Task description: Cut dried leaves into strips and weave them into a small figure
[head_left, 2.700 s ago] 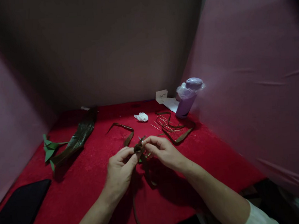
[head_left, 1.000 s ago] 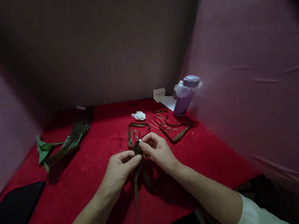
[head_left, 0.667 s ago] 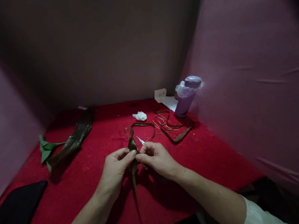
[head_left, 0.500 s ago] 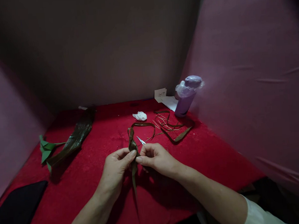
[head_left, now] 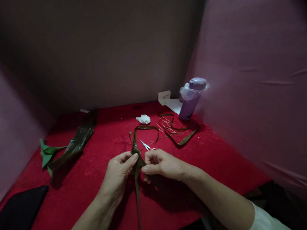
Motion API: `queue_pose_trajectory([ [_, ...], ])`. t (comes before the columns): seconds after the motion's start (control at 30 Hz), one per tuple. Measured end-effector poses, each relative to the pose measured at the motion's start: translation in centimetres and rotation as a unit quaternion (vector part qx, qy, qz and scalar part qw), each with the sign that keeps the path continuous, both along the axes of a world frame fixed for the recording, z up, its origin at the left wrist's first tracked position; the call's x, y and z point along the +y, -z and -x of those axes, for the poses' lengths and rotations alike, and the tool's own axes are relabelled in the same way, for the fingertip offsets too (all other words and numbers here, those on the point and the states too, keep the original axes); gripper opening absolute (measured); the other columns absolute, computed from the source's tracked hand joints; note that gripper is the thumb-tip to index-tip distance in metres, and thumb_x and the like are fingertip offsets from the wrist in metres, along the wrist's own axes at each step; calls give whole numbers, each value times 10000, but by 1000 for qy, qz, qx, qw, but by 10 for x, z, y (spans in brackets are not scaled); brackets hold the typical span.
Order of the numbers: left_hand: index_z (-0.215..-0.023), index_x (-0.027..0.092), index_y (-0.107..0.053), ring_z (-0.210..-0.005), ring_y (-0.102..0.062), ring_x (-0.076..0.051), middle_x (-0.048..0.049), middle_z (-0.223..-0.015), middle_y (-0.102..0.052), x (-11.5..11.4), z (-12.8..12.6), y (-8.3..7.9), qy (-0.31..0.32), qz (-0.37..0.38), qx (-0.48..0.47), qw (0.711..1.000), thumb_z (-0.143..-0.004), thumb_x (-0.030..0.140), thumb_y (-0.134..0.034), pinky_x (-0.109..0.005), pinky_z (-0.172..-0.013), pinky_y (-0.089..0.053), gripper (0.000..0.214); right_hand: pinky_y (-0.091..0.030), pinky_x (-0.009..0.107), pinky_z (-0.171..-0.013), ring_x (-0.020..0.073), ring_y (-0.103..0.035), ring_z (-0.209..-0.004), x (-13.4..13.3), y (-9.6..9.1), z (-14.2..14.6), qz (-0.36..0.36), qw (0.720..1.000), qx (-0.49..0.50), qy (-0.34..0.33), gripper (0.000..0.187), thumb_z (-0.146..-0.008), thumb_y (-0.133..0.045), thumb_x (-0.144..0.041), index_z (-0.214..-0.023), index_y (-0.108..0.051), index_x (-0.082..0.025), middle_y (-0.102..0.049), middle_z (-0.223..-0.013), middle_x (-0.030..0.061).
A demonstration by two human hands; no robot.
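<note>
Fingers (head_left: 134, 157) of the left hand (head_left: 118, 171) are pinched on a leaf strip (head_left: 140, 163), its right side held by nearly closed fingers of the right hand (head_left: 165, 165). Over the red bench (head_left: 222, 166), the strip, dark olive-brown and flat, is hung in a long narrow tail toward the near edge and folded at the grip. Silver-bladed scissors (head_left: 145, 145) are laid just beyond the right hand.

1 left hand (head_left: 117, 173), 1 right hand (head_left: 166, 165), 1 brown bundle (head_left: 140, 162), 1 pair of scissors (head_left: 145, 145), 1 crumpled tissue (head_left: 143, 119) and 1 purple container (head_left: 189, 107) are counted; at least 5 thin sticks (head_left: 160, 128) (overlapping, hence not exactly countable) are seen.
</note>
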State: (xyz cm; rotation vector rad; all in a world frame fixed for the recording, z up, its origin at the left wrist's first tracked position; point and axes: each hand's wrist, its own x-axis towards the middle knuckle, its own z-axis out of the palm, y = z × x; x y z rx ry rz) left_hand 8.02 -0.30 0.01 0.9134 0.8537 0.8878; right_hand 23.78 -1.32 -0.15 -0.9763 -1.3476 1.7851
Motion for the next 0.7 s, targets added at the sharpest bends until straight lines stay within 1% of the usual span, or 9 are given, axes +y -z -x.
queue_pose_trajectory([
  [0.07, -712, 131, -613, -429, -577, -166, -29, -573, -616, 0, 0, -1, -5, -2, -7, 1000, -714, 295, -663, -314, -458, -500, 171, -407, 209, -487, 102, -559, -499, 0, 0, 1, -6, 1000, 6, 2, 348, -669, -694, -370, -625, -413, -170, -577, -521, -20],
  [0.2, -750, 128, -638, -471, -577, -148, -33, -595, -618, 0, 1, -1, -2, -8, -8, 1000, -722, 304, -661, -286, -491, -495, 180, -450, 225, -501, 91, -562, -466, -2, 2, 5, 6, 1000, 23, 1, 315, -710, -652, -392, -720, -429, -169, -605, -538, -25],
  [0.33, -742, 117, -656, -583, -595, -142, -42, -661, -630, 1, 2, 1, -33, -1, 5, 999, -679, 272, -707, -248, -566, -488, 175, -454, 220, -461, 94, -559, -419, -3, 4, 8, 13, 999, 40, -6, 302, -735, -619, -394, -728, -411, -175, -605, -498, -33],
  [0.43, -700, 118, -651, -549, -559, -118, -22, -614, -609, 2, 1, 3, -38, 16, -3, 999, -654, 273, -725, -232, -555, -471, 177, -463, 222, -456, 95, -556, -407, -4, 6, 8, 18, 998, 53, -22, 295, -724, -628, -364, -711, -398, -179, -601, -482, -39],
  [0.53, -670, 122, -645, -494, -519, -97, -11, -572, -601, 3, 1, 4, -44, 29, -2, 999, -631, 285, -740, -217, -514, -447, 193, -450, 207, -436, 94, -549, -396, -4, 6, 6, 26, 998, 35, -39, 270, -737, -615, -318, -704, -385, -182, -597, -472, -38],
  [0.7, -644, 123, -639, -479, -518, -98, -14, -553, -606, 1, 0, 4, -42, 39, -5, 998, -617, 292, -748, -211, -493, -429, 203, -442, 206, -431, 94, -535, -374, -4, 5, 3, 36, 997, 27, -61, 242, -742, -593, -271, -706, -369, -187, -595, -465, -43],
])
